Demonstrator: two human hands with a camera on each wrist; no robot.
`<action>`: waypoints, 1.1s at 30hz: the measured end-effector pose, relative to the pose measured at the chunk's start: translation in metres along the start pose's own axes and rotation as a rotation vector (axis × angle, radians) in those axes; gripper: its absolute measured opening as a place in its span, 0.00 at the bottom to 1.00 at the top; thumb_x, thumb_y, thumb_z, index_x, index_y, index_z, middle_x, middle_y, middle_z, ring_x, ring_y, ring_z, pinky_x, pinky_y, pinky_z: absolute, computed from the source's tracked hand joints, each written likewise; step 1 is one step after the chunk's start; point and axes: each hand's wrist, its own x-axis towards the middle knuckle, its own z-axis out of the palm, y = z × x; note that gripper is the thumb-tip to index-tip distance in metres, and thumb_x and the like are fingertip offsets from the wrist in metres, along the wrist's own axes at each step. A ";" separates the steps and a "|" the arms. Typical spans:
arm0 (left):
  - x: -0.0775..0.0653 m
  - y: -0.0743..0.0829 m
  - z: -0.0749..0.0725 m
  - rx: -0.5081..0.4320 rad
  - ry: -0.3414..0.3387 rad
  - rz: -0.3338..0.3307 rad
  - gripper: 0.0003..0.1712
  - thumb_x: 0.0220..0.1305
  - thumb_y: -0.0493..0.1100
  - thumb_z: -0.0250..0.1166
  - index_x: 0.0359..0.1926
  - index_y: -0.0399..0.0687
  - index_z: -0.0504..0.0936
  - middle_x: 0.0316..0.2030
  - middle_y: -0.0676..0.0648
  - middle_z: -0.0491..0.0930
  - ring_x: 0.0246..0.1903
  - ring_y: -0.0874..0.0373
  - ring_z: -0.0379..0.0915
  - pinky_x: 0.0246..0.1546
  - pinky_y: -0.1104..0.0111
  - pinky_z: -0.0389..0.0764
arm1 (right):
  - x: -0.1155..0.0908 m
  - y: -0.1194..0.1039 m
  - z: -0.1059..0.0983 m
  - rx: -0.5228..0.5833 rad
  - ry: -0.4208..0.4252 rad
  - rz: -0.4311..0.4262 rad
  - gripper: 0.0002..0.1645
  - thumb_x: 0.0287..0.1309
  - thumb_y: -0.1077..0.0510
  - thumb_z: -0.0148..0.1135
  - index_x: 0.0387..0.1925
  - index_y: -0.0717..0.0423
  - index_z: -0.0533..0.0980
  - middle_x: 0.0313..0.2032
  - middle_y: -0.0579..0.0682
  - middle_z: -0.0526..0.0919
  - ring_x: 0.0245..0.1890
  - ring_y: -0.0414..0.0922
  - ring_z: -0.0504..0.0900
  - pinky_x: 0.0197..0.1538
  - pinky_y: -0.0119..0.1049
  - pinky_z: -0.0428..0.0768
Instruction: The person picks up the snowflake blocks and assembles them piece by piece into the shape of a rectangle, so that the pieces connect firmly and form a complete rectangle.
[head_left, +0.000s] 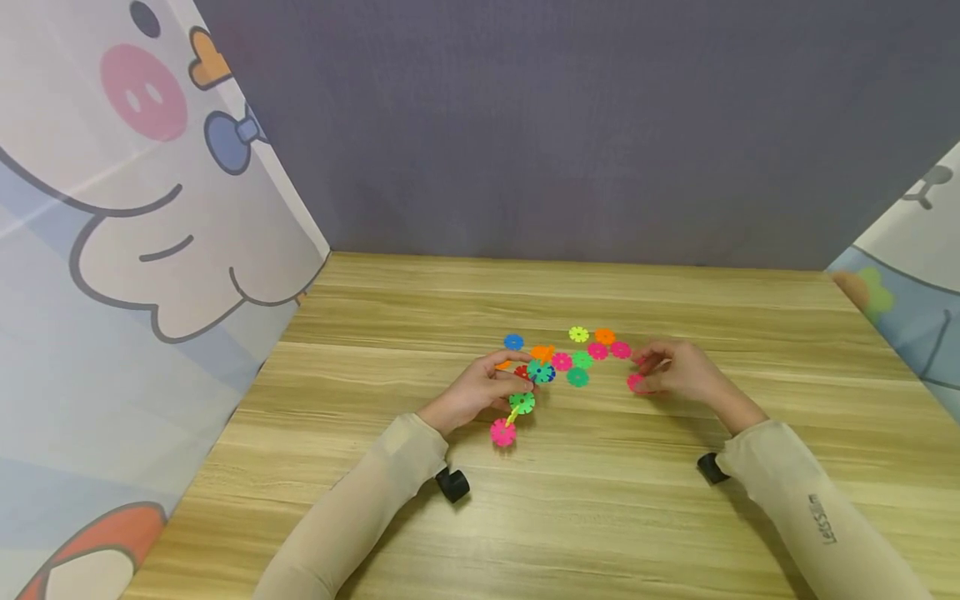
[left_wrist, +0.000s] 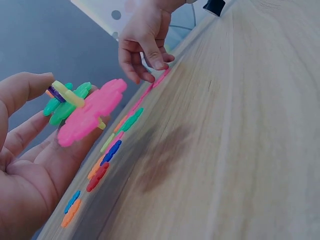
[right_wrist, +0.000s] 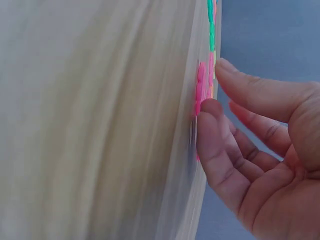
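My left hand (head_left: 480, 390) pinches a joined piece of notched plastic snowflake discs above the table. In it are a teal disc (head_left: 539, 372), a green disc (head_left: 522, 402), a yellow disc (head_left: 513, 414) seen edge-on and a pink disc (left_wrist: 94, 112) at the end. At the right of the scattered discs, my right hand (head_left: 678, 372) is low over the table. Its forefinger is right at a loose pink disc (head_left: 636, 382), while the thumb (right_wrist: 227, 66) stands apart from that fingertip. Part of this disc is hidden by the fingers.
Several loose discs lie flat between and beyond the hands, among them a blue disc (head_left: 513, 342), a yellow-green disc (head_left: 578, 334), an orange disc (head_left: 605, 336) and a dark green disc (head_left: 577, 377). A grey panel (head_left: 570, 133) borders the wooden table (head_left: 570, 517) at the back.
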 end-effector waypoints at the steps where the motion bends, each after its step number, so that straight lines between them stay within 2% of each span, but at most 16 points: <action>1: 0.000 0.000 0.000 0.002 0.002 0.001 0.26 0.69 0.33 0.61 0.66 0.38 0.70 0.47 0.31 0.83 0.31 0.63 0.81 0.33 0.68 0.82 | 0.000 0.000 0.000 0.011 -0.008 0.013 0.27 0.48 0.64 0.77 0.50 0.71 0.78 0.40 0.60 0.83 0.36 0.48 0.83 0.32 0.36 0.83; 6: -0.001 0.002 0.000 0.002 0.009 -0.005 0.26 0.68 0.33 0.62 0.66 0.38 0.70 0.48 0.31 0.82 0.31 0.63 0.81 0.34 0.68 0.81 | -0.001 0.000 0.000 0.028 -0.055 0.076 0.30 0.46 0.66 0.77 0.50 0.74 0.77 0.42 0.62 0.82 0.35 0.47 0.83 0.31 0.39 0.85; 13: 0.001 -0.001 0.000 0.006 0.014 -0.009 0.26 0.68 0.34 0.62 0.65 0.38 0.70 0.49 0.33 0.82 0.33 0.62 0.80 0.33 0.68 0.80 | 0.001 0.001 -0.001 0.005 -0.098 0.108 0.29 0.48 0.65 0.76 0.52 0.74 0.78 0.40 0.60 0.81 0.30 0.45 0.80 0.29 0.40 0.84; 19: 0.001 -0.001 -0.001 0.021 0.009 -0.015 0.27 0.68 0.36 0.61 0.67 0.41 0.69 0.45 0.44 0.84 0.35 0.61 0.79 0.33 0.67 0.80 | 0.002 0.001 -0.001 -0.003 -0.113 0.099 0.25 0.48 0.65 0.76 0.48 0.72 0.81 0.40 0.59 0.82 0.28 0.45 0.79 0.27 0.39 0.83; 25: 0.002 -0.001 -0.001 -0.007 -0.013 -0.012 0.31 0.68 0.35 0.62 0.71 0.45 0.68 0.42 0.46 0.83 0.33 0.61 0.77 0.29 0.69 0.79 | 0.004 0.002 -0.001 -0.032 -0.113 0.079 0.21 0.46 0.66 0.76 0.45 0.70 0.81 0.38 0.58 0.81 0.30 0.45 0.80 0.28 0.40 0.84; 29: 0.001 -0.001 0.000 -0.019 -0.010 -0.019 0.30 0.68 0.35 0.62 0.70 0.44 0.69 0.40 0.49 0.83 0.31 0.62 0.75 0.26 0.70 0.77 | 0.004 0.002 -0.001 -0.026 -0.114 0.073 0.20 0.46 0.66 0.76 0.42 0.68 0.80 0.36 0.56 0.79 0.28 0.45 0.79 0.28 0.40 0.84; 33: 0.001 0.000 0.000 -0.009 0.005 -0.021 0.29 0.68 0.35 0.62 0.70 0.42 0.70 0.41 0.48 0.83 0.31 0.62 0.75 0.25 0.70 0.77 | 0.004 0.003 -0.001 -0.019 -0.112 0.060 0.19 0.46 0.66 0.76 0.40 0.66 0.78 0.34 0.54 0.78 0.28 0.45 0.78 0.27 0.40 0.84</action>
